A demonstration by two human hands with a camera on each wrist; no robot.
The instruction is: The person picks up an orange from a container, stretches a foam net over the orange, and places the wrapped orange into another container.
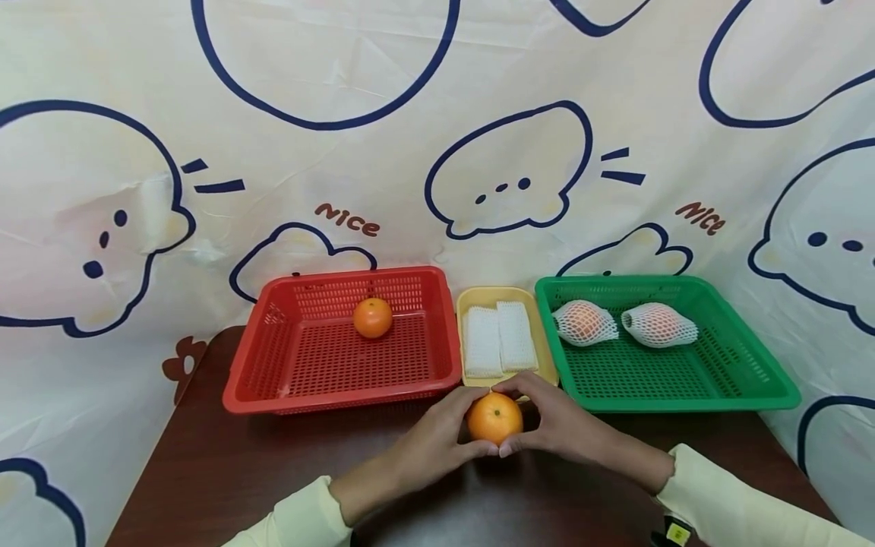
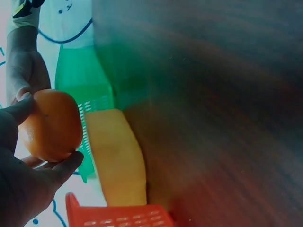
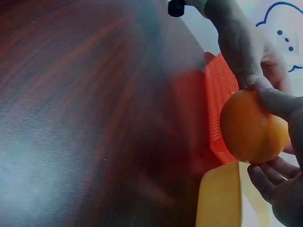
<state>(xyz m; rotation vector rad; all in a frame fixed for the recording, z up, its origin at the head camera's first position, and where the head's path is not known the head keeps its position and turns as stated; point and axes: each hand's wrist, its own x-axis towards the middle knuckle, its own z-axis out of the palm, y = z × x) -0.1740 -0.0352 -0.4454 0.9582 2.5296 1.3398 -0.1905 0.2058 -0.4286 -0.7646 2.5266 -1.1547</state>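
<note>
Left hand (image 1: 440, 438), right hand (image 1: 559, 419) round fruit (image 1: 495, 418), yellow tray's edge (image 1: 473, 381) just beyond

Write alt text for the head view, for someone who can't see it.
A person's left hand and right hand hold an orange fruit together over a dark table. Behind, left to right, stand a red basket holding a similar fruit, a yellow tray with two flat white net sleeves, and a green basket with two fruits in white netting.
</note>
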